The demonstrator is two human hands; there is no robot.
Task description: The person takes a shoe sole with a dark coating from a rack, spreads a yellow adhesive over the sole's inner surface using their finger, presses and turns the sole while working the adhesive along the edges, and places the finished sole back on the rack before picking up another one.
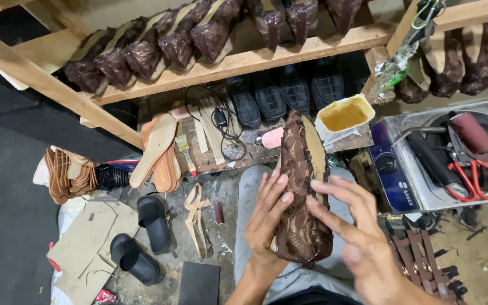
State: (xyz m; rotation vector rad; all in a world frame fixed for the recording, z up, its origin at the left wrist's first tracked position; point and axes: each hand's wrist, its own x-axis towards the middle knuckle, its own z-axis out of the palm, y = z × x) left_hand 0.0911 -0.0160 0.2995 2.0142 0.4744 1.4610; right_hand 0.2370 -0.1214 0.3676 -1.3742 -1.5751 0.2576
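A wooden shelf [244,62] runs overhead with a row of brown patterned shoes [159,39] on it and black soles [289,90] stacked below, while a metal stove [425,186] with red scissors [475,178] sits to the right. On the person's lap lies the brown lace-covered shoe [300,192], the left hand [266,220] cupping its side with fingers closed against it and the right hand [357,237], blurred, laid open with spread fingers on the fabric; the step looks like smoothing the covering onto the form, which would next call for firm, even pressing along the edge. Behind the shoe, a cream tub [345,116] holds amber glue
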